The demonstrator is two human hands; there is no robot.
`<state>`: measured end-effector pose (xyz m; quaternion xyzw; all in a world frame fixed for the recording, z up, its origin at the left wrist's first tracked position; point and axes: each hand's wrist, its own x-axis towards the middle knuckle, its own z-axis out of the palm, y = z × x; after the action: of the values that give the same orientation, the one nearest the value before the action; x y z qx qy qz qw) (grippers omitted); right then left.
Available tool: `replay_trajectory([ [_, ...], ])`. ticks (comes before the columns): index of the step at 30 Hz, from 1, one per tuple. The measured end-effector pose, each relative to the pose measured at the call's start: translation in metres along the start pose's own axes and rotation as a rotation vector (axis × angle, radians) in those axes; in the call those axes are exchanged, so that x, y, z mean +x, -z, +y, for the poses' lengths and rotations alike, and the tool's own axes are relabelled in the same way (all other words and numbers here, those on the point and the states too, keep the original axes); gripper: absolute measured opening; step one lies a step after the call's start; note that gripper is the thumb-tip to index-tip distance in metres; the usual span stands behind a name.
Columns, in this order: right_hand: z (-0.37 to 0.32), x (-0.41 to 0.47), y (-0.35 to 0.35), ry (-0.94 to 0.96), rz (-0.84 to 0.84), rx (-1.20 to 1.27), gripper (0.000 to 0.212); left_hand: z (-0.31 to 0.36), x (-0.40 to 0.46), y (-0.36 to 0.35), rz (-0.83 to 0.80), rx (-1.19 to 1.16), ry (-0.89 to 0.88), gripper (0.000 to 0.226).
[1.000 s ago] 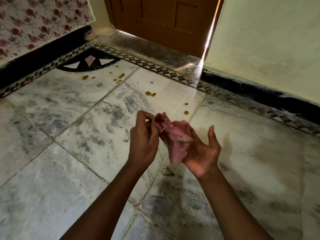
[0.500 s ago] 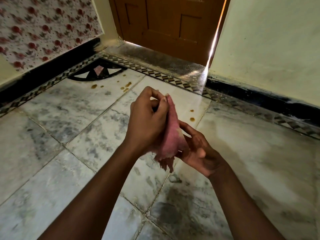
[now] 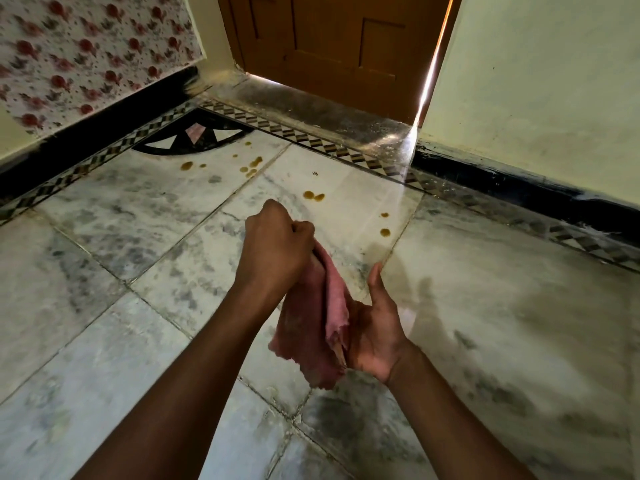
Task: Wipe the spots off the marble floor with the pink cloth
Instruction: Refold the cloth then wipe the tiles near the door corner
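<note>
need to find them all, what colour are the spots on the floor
Brownish amber spots, clear against the pale grey-veined marble floor in the head view.

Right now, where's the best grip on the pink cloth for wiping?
Probably the bunched top of the pink cloth, coming from above, where the left hand is fisted on it. The rest hangs loose against the open right hand, free to press on the spots.

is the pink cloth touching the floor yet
No, the pink cloth hangs in the air between the left hand and right hand.
</note>
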<state>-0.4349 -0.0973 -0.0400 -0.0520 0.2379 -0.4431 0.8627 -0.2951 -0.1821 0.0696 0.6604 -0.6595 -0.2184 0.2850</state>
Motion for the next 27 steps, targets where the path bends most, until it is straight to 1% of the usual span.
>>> replay_trajectory([
  [3,0.007,0.003,-0.005,0.079,-0.084,-0.069,0.101,-0.010,0.002,-0.003,-0.066,0.068,0.092,0.035],
  [5,0.007,0.005,-0.003,0.134,-0.050,-0.109,0.091,-0.016,0.003,-0.005,-0.053,0.064,0.138,0.033],
  [7,0.005,0.005,0.000,0.170,-0.022,-0.105,0.085,-0.020,0.003,-0.005,-0.039,0.044,0.164,0.024],
  [8,0.004,0.006,0.000,0.184,-0.015,-0.113,0.074,-0.021,0.002,-0.005,-0.040,0.037,0.164,0.021],
  [9,0.003,0.007,0.002,0.196,0.027,-0.142,0.059,-0.021,0.001,-0.005,-0.043,0.024,0.162,0.019],
  [10,0.001,0.008,0.002,0.209,0.101,-0.189,0.048,-0.022,-0.001,-0.006,-0.043,0.000,0.160,0.018],
  [12,-0.005,0.008,0.002,0.257,0.237,-0.280,0.043,-0.025,-0.006,-0.007,-0.061,-0.111,0.175,0.021],
  [13,-0.007,0.008,0.001,0.286,0.279,-0.300,0.043,-0.028,-0.008,-0.008,-0.090,-0.199,0.202,0.025],
  [14,-0.010,0.007,-0.002,0.308,0.323,-0.313,0.039,-0.030,-0.010,-0.008,-0.132,-0.306,0.254,0.030],
  [16,-0.013,0.003,-0.006,0.359,0.383,-0.365,0.024,-0.035,-0.012,-0.008,-0.255,-0.473,0.386,0.041],
  [17,-0.015,0.002,-0.007,0.384,0.407,-0.406,0.017,-0.038,-0.012,-0.008,-0.314,-0.493,0.416,0.046],
  [19,-0.017,0.001,-0.007,0.433,0.463,-0.491,0.011,-0.046,-0.014,-0.009,-0.403,-0.482,0.410,0.058],
  [21,-0.020,0.003,-0.005,0.488,0.512,-0.558,0.014,-0.057,-0.016,-0.009,-0.504,-0.498,0.365,0.076],
  [22,-0.021,0.002,-0.004,0.505,0.532,-0.572,0.018,-0.062,-0.018,-0.009,-0.550,-0.508,0.337,0.080],
  [24,-0.028,0.000,-0.002,0.512,0.545,-0.583,0.028,-0.068,-0.020,-0.010,-0.578,-0.530,0.270,0.073],
  [25,-0.032,-0.002,-0.001,0.498,0.555,-0.616,0.037,-0.068,-0.021,-0.012,-0.552,-0.539,0.240,0.066],
  [27,-0.040,-0.006,0.001,0.441,0.610,-0.725,0.061,-0.067,-0.023,-0.016,-0.467,-0.550,0.175,0.055],
])
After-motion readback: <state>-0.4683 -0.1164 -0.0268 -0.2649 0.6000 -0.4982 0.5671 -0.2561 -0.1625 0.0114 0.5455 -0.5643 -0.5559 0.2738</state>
